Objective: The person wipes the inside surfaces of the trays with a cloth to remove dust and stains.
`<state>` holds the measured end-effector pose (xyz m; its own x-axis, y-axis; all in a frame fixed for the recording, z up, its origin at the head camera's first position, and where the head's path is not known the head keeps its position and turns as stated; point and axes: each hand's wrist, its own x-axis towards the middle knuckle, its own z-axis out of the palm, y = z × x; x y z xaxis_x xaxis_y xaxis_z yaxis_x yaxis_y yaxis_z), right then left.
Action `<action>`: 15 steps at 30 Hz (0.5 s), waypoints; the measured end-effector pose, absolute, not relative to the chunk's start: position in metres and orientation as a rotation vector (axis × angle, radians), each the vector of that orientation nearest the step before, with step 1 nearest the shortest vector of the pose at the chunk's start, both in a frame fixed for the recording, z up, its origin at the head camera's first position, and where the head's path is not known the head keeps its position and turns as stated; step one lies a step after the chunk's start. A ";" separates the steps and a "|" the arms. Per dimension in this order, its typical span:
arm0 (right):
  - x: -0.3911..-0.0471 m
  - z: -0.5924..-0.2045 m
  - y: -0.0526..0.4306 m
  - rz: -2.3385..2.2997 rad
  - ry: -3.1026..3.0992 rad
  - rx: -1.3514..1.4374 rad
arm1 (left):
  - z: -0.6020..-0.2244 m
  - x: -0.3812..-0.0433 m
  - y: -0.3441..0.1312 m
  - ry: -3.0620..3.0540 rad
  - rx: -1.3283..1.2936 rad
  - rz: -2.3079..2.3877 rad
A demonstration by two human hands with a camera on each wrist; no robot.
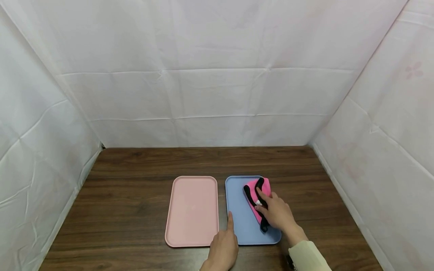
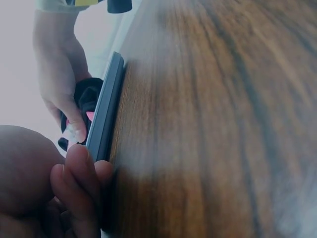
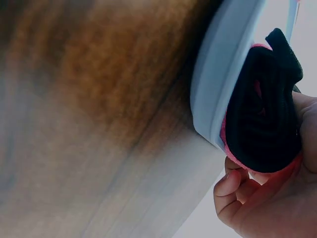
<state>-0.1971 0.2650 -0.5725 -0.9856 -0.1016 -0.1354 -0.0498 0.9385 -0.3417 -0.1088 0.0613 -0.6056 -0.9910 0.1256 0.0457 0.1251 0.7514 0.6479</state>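
Observation:
On the blue tray (image 1: 239, 229) lies a folded pink cloth item with black trim (image 1: 251, 186) and a small white patch. My right hand (image 1: 279, 214) grips this folded cloth from its right side, fingers over the top. In the right wrist view, the rolled black end of the folded cloth (image 3: 262, 114) sits against the tray's rim (image 3: 218, 84), with curled fingers (image 3: 230, 188) beneath it. My left hand (image 1: 223, 246) is at the tray's near left corner. Its index finger is straight along the left rim, and the other fingers are bent under.
A pink tray (image 1: 192, 210) lies just left of the blue one, a narrow gap between them. Both rest on a dark wooden table (image 1: 135, 180). White cloth walls (image 1: 210, 94) enclose the table at the back and both sides.

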 end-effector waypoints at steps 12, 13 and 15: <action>-0.180 -0.572 0.266 -0.465 2.969 -0.155 | -0.605 -0.109 0.061 2.930 0.207 1.088; -0.179 -0.572 0.266 -0.467 2.971 -0.159 | -0.604 -0.109 0.061 2.932 0.207 1.087; -0.177 -0.572 0.266 -0.468 2.975 -0.162 | -0.605 -0.109 0.062 2.935 0.207 1.085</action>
